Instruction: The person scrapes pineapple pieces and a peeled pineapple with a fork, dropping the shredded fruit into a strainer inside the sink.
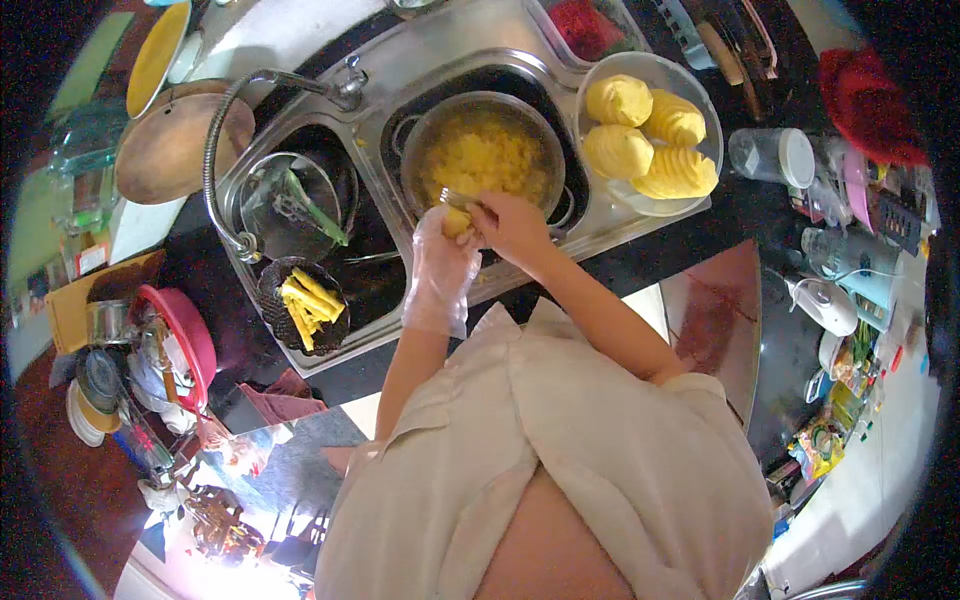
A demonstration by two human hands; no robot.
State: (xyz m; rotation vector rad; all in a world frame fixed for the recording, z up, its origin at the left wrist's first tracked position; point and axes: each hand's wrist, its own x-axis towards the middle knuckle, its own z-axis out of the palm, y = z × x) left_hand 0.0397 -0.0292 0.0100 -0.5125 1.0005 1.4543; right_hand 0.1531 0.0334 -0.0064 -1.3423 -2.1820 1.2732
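Note:
My left hand, in a clear plastic glove, grips a piece of pineapple at the near rim of a metal pot. A fork is in my closed right hand, its tines against the pineapple piece. Below them the pot sits in the right sink basin, with shredded yellow pineapple inside. To the right, a clear bowl holds several peeled pineapples with spiral grooves. Yellow core sticks lie in a black basket at the left.
A curved faucet arches over the left basin, where a glass lid or bowl lies with something green. A round wooden board and a pink basin stand left. A lidded plastic jar is right; a container with red contents is behind.

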